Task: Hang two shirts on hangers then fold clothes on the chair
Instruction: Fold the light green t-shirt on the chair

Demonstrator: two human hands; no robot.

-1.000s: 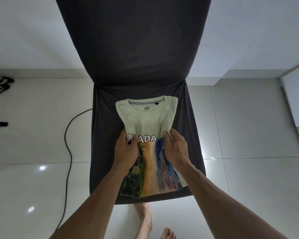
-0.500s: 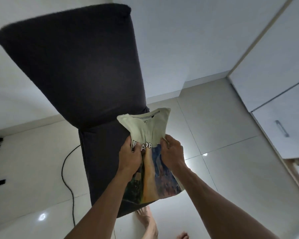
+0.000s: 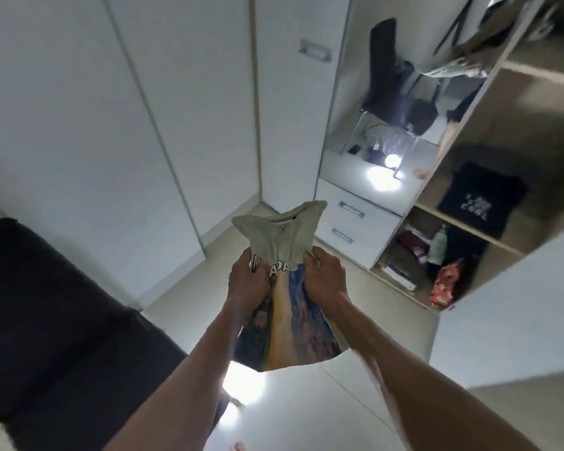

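**Folded shirt held in both hands**

Here, the fingers of the left hand (image 3: 246,281) curl round the left edge of the folded shirt (image 3: 282,242), thumb on top near the printed lettering. The right hand (image 3: 323,278) pinches the opposite edge, knuckles raised. Between the two grips the cloth bunches; beyond the fingertips the pale collar end stands up, and below the wrists the coloured print hangs toward the floor (image 3: 306,418). The shirt is in mid-air, touching only the hands. Left of the left forearm lies the dark chair (image 3: 62,320). Past the fingertips stand white cupboard doors (image 3: 127,109); right of the right hand, drawers (image 3: 352,222) and open shelves (image 3: 469,222) with a dark folded garment (image 3: 482,200).
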